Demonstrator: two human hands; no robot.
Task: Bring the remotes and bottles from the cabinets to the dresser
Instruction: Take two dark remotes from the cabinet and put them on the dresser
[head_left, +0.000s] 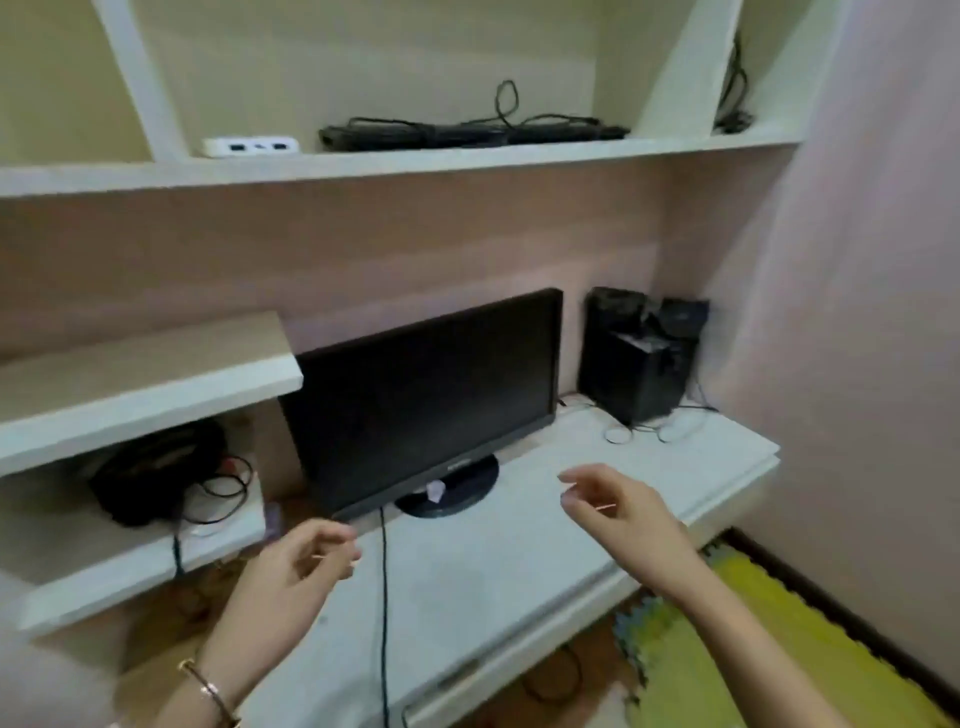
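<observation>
Just in front of the monitor, the left hand and right hand hover over the white desktop, fingers loosely curled, holding nothing. No remotes or bottles show anywhere around the monitor, so I'd judge the fetching is not begun or is between trips.

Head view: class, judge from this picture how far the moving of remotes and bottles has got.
Done: nothing that shows; no remote or bottle lies on the white top beside the monitor. In hand: nothing; the left hand and right hand hover over it, fingers loosely curled and empty. Left: seemingly everything; no remote or bottle is in view.
</observation>
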